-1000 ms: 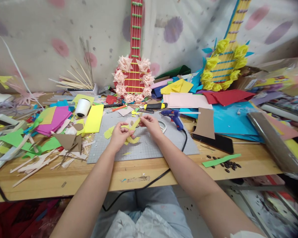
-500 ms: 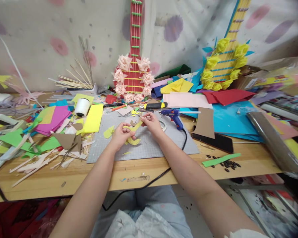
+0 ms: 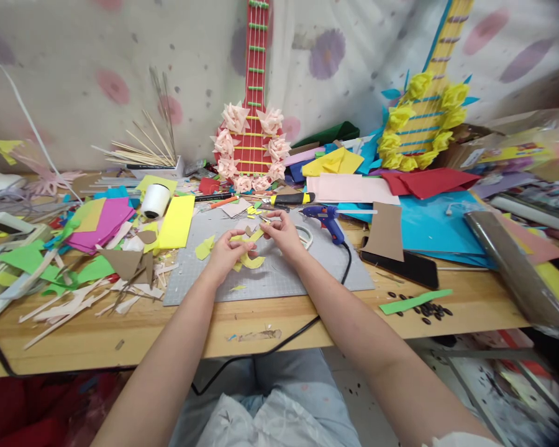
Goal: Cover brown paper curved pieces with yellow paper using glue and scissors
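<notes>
A yellow paper strip [image 3: 254, 262] is pinched between my two hands above the grey cutting mat [image 3: 284, 280]. My left hand [image 3: 226, 256] grips its nearer part, and a curved end hangs below those fingers. The thumb and fingertips of my right hand [image 3: 282, 236] close on the other end. To the left of my left hand lies a crumpled yellow scrap [image 3: 205, 247]. Beside my right hand rests a white tape roll [image 3: 308, 238], partly hidden behind it. A blue glue gun [image 3: 326, 221] lies past the roll, its black cord running toward the table's front edge.
Paper scraps [image 3: 125, 264] crowd the left side. A red paper guitar [image 3: 255, 139] and a yellow one [image 3: 417, 124] stand at the back. On the right are a phone [image 3: 412, 270], blue sheets [image 3: 440, 220] and black beads [image 3: 431, 310]. A utility knife [image 3: 292, 198] lies behind the mat.
My right hand has shifted slightly left and down, closer to my left hand. The stretch of yellow strip between them looks shorter. Both hands keep their hold.
</notes>
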The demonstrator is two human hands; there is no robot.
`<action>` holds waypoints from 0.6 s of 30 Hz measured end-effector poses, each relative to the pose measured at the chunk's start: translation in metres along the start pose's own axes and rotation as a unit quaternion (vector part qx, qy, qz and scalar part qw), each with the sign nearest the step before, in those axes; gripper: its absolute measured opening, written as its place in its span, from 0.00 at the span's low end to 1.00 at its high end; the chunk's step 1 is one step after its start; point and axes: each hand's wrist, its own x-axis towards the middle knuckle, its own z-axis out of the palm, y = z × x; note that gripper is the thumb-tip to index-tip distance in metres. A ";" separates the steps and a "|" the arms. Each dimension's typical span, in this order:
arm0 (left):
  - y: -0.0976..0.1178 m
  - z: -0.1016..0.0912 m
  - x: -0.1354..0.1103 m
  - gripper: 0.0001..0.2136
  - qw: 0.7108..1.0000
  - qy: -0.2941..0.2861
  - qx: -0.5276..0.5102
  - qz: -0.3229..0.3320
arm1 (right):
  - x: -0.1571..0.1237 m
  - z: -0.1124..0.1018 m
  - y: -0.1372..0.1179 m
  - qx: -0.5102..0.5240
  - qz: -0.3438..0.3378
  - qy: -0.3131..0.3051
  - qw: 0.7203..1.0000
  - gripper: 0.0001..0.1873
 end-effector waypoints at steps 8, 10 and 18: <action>-0.006 0.000 0.004 0.25 0.998 0.031 -0.014 0.056 | 0.000 0.002 -0.003 0.017 0.026 0.006 1.000 0.22; -0.006 -0.002 0.006 0.24 0.992 0.088 -0.031 0.089 | -0.002 0.004 -0.003 0.017 0.043 -0.035 0.998 0.23; -0.001 -0.005 0.007 0.22 0.984 0.132 -0.046 0.114 | -0.006 0.010 0.003 0.009 0.030 -0.111 0.993 0.19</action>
